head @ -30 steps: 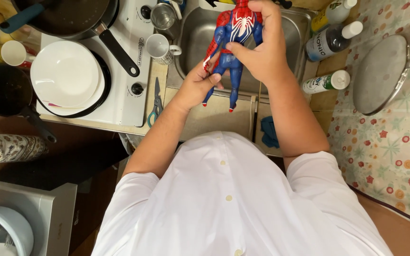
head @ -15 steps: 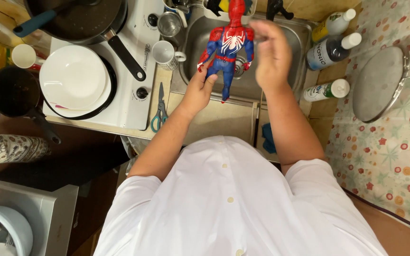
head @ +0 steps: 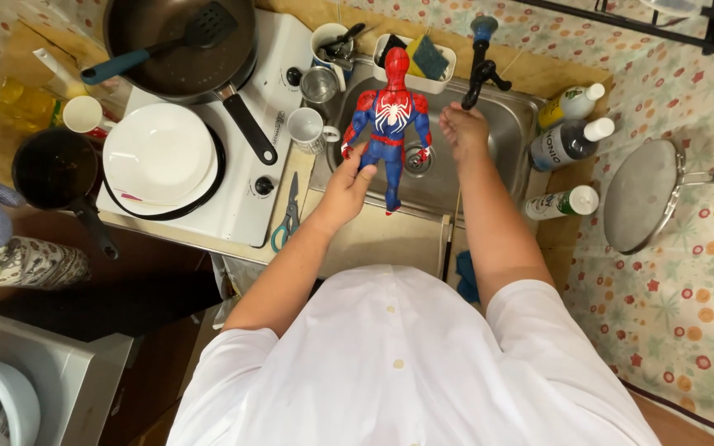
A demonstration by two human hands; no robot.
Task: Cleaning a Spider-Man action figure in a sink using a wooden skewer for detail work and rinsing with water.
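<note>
A red and blue action figure (head: pixel 389 124) hangs upright over the steel sink (head: pixel 506 140). My left hand (head: pixel 349 186) grips it by one leg from the left. My right hand (head: pixel 463 132) is off the figure, to its right, raised toward the black tap (head: pixel 483 70) with fingers loosely curled and nothing in them. A drain (head: pixel 417 159) shows behind the figure's arm.
Left of the sink stands a white stove with a black pan (head: pixel 183 41), a stack of white plates (head: pixel 159 157) and a white mug (head: pixel 306 130). Scissors (head: pixel 288 215) lie on the counter. Three bottles (head: pixel 568 144) stand right of the sink, a round strainer (head: pixel 642 206) hangs beyond.
My right hand has let go of the figure and moved right toward the tap. My left hand alone now holds the figure, which has shifted left over the sink.
</note>
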